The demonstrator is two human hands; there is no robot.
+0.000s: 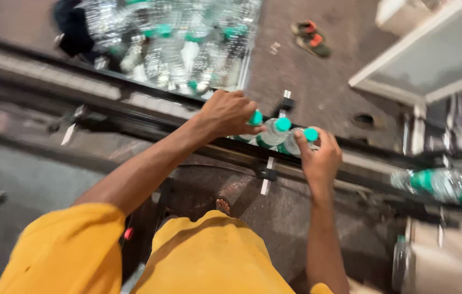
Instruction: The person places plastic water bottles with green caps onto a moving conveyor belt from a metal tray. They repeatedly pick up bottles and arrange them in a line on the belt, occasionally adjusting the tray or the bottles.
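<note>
Hands (pixel 231 114) (pixel 319 158) closed on bottles (pixel 274 133) — (green-capped)

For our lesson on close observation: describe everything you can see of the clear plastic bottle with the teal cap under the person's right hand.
The clear plastic bottle with the teal cap is small and see-through, with a green band at its neck and a round screw cap still on. It leans on the dark conveyor rail, cap pointing right and up. The right hand grips it from the right, fingertips by the cap. A second like bottle presses against its left side. Motion blur hides its lower body.
</note>
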